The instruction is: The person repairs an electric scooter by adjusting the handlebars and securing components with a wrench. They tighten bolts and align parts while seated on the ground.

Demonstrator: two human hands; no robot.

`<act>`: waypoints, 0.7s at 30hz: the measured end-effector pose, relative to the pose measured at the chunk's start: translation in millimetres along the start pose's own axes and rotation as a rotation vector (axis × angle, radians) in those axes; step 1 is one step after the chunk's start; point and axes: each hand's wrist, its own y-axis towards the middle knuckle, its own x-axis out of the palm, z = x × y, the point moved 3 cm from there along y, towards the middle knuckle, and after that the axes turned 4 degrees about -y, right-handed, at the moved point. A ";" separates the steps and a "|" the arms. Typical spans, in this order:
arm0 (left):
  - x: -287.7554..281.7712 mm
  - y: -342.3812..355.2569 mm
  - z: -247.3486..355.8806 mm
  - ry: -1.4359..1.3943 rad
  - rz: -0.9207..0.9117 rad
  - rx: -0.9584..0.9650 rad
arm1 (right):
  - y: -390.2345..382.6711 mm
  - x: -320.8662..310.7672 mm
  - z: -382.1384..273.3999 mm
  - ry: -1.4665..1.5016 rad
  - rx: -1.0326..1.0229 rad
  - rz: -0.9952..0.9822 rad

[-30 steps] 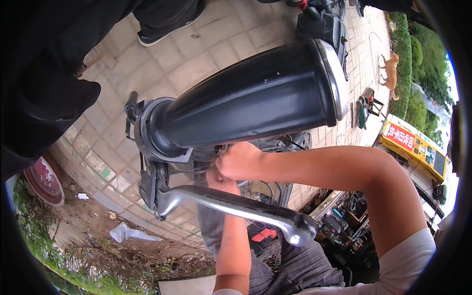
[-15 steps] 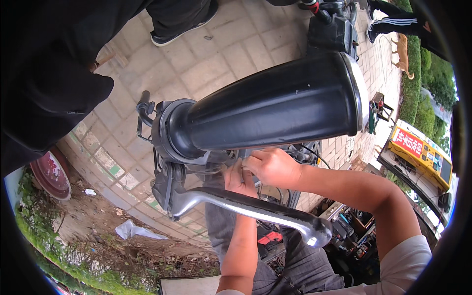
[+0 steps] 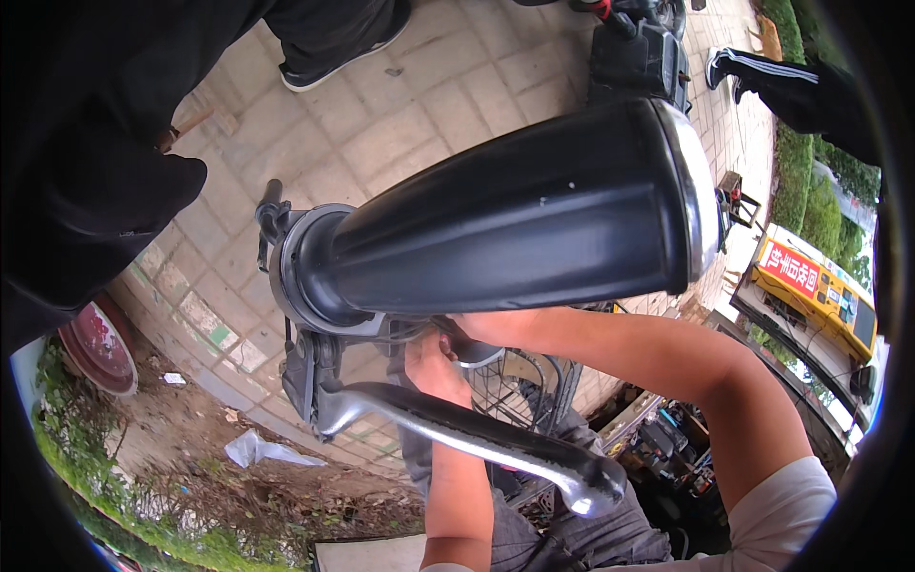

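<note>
A long black casing (image 3: 505, 214) with a bright metal end is part of a bike-like machine in front of me. Beneath its near edge, my left hand (image 3: 438, 370) has its fingers curled together; what they hold, if anything, is hidden. My right hand (image 3: 491, 327) reaches under the same edge from the right, its fingers out of sight behind the casing. The two hands are close together, near thin cables. A silver-and-black metal arm (image 3: 477, 429) slants across in front of my left wrist, joined to a dark bracket (image 3: 310, 377) on the left.
A wire basket (image 3: 519, 381) sits below my right forearm. Someone's dark trouser leg (image 3: 334, 38) is at the back; another striped leg (image 3: 791, 81) is at the right, near a dog (image 3: 765, 38). Tools and parts (image 3: 677, 448) lie at lower right. A yellow box (image 3: 810, 291) stands farther right.
My right hand has slid left and under the casing, so its fingers no longer show. My left hand has shifted slightly left. The dog and the striped leg have moved; the view has shifted a little.
</note>
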 end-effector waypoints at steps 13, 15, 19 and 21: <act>-2.2 11.9 -3.1 0.010 -0.046 0.066 | 9.3 -3.1 -10.1 -0.479 -0.567 0.201; -2.3 11.2 -9.2 0.068 -0.168 0.147 | 0.5 -8.8 -12.5 -0.555 -0.638 0.204; 15.5 -6.2 -6.7 0.333 -0.132 0.526 | -5.7 -19.2 -21.1 -0.418 -0.565 0.233; 15.3 -12.8 -0.6 0.561 -0.134 0.754 | -10.9 -21.8 -28.2 -0.399 -0.552 0.263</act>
